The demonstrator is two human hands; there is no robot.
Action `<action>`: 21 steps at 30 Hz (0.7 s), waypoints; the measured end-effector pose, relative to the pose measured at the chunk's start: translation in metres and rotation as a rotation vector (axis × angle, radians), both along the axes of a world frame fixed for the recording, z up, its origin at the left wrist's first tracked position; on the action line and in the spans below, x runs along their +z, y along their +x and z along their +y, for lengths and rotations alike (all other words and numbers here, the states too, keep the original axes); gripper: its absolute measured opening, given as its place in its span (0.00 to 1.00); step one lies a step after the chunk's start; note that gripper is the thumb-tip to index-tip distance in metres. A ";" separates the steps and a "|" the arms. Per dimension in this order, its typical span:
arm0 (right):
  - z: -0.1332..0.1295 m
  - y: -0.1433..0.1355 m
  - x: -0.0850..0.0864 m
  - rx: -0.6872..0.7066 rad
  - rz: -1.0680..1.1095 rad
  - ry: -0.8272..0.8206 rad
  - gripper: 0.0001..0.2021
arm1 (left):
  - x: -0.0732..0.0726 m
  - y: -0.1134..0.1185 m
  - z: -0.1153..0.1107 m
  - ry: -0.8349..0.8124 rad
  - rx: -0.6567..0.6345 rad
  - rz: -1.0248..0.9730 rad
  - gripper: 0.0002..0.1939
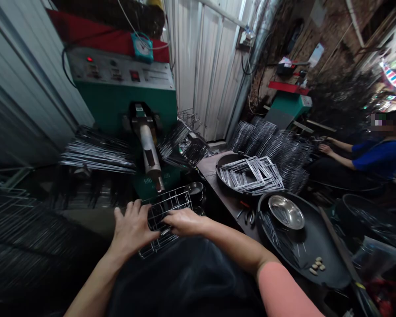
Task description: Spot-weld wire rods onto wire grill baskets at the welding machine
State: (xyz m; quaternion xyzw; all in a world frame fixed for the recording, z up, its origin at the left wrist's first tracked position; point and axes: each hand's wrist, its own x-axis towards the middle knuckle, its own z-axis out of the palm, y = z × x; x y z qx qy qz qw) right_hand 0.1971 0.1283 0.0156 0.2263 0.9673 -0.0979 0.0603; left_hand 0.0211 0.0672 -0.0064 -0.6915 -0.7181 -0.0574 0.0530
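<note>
A wire rack [176,200] of crossed metal rods lies in front of me, below the rod-shaped electrode [149,152] of a green machine. My left hand [130,226] is at the rack's left side, fingers spread and thumb stretched toward the wires. Over the middle of the rack is my right hand [185,221], its fingers pressed together in a pinch. Whatever sits between those fingertips, if anything, is too small or hidden to make out. The electrode's tip points down at the rack's far edge.
Flat wire frames [97,152] are stacked left of the electrode. To the right, a black pan [219,174] holds wire frames; a larger tray [330,246] holds a metal bowl [285,211] and thin rods. Pliers [250,216] lie between. A co-worker [379,158] sits far right.
</note>
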 end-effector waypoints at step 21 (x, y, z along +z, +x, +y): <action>0.022 -0.013 -0.012 -0.020 0.041 0.170 0.08 | -0.003 -0.018 0.032 -0.016 -0.022 -0.068 0.34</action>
